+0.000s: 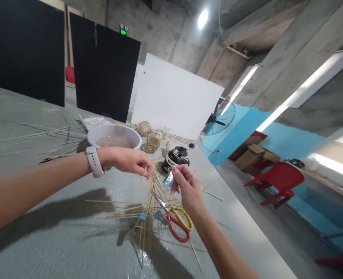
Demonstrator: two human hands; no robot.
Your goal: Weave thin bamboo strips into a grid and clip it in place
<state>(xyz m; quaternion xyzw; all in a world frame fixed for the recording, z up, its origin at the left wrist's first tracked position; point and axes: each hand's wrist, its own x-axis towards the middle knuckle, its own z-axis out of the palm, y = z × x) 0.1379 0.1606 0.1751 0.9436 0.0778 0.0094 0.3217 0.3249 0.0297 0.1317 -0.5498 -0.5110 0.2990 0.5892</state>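
Pinched in my right hand is a metal spring clip with a blue end, above the strips. My left hand has its fingers curled just over the far end of the strips; whether it grips one is hidden. Thin bamboo strips lie crossed on the table below both hands. Two more blue-ended clips, a left one and a right one, sit at the crossing. Scissors with one yellow and one red handle lie across the strips, blades partly open.
A white basin of cloudy water stands behind my left wrist. Several woven balls and a black bottle are farther back. Long loose strips spread at the left. The table's right edge slants past my right forearm.
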